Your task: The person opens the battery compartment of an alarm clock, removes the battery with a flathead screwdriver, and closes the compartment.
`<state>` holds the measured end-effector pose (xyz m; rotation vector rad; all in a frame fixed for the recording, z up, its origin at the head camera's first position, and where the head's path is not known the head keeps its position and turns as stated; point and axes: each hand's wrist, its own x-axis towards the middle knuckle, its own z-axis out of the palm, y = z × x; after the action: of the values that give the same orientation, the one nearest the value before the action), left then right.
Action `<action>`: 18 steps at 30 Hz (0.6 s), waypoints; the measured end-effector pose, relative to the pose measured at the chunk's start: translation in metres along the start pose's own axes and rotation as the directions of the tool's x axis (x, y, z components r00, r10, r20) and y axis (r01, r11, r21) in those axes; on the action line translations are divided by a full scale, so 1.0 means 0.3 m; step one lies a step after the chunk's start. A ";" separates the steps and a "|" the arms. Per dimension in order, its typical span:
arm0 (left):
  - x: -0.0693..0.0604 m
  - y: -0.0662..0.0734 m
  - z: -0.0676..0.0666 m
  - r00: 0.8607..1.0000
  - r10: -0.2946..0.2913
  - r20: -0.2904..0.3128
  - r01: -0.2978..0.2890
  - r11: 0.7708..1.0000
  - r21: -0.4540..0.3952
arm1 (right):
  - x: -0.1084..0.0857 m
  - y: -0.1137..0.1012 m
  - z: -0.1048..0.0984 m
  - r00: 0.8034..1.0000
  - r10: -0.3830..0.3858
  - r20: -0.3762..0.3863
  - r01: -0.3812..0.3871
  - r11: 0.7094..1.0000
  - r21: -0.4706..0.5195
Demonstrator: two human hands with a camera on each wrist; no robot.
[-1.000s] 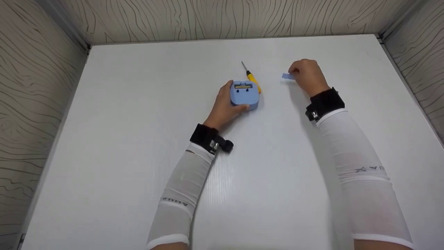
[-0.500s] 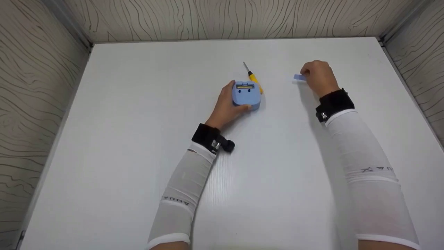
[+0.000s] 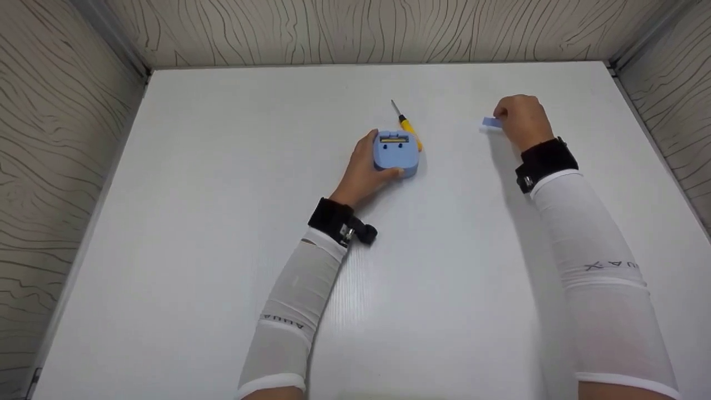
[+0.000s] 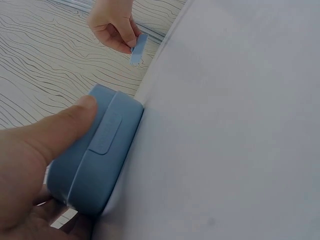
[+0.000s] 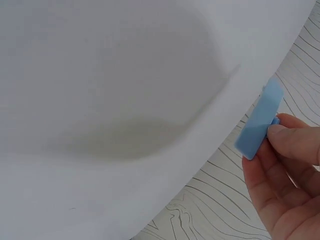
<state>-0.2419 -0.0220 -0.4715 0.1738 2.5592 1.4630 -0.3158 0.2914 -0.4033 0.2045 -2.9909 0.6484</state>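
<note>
My left hand point(image 3: 364, 175) grips a rounded blue plastic device point(image 3: 396, 158) on the white table, thumb on the near side and fingers round the far left. On its upper face a narrow slot lies uncovered, with a battery-like yellowish strip point(image 3: 394, 140) inside and two dark dots below. In the left wrist view the device's side point(image 4: 102, 155) shows a raised label too blurred to read. Off to the right, my right hand point(image 3: 523, 123) pinches a small flat blue cover point(image 5: 261, 120) between thumb and fingers, held above the table.
A yellow-handled screwdriver point(image 3: 408, 128) lies just behind the device, its tip pointing away and its handle end partly beside the device. The white table point(image 3: 222, 166) ends at a patterned back wall point(image 3: 355, 33), with similar panels at both sides.
My right hand has moved right with the small blue cover, farther from the device. My left hand still holds the device in place; the whole head view has shifted slightly.
</note>
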 end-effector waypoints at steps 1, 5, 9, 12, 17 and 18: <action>0.000 0.000 0.000 1.000 -0.001 0.001 0.001 1.000 -0.002 | 0.001 0.003 -0.002 1.000 0.005 -0.003 -0.005 1.000 -0.002; 0.000 -0.004 -0.003 1.000 0.011 -0.001 -0.011 1.000 0.001 | 0.006 0.016 -0.007 1.000 0.022 0.003 -0.022 1.000 -0.004; -0.001 -0.007 -0.005 0.999 0.032 -0.003 -0.032 0.999 0.004 | 0.012 0.026 -0.007 0.999 0.037 0.014 -0.037 0.999 -0.013; 0.000 -0.007 -0.003 1.000 0.031 -0.004 -0.031 1.000 0.000 | 0.018 0.034 -0.004 0.999 0.037 0.015 -0.037 0.999 -0.018; 0.003 -0.007 0.002 1.000 0.020 -0.013 -0.019 1.000 0.003 | 0.029 0.044 0.002 1.000 0.027 0.013 -0.027 0.999 -0.029; 0.003 -0.007 0.003 1.000 0.018 -0.012 -0.018 1.000 0.002 | 0.030 0.046 0.003 0.999 0.031 0.015 -0.031 0.999 -0.030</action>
<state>-0.2427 -0.0221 -0.4738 0.1900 2.5751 1.4727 -0.3267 0.3023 -0.4089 0.1623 -3.0223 0.6071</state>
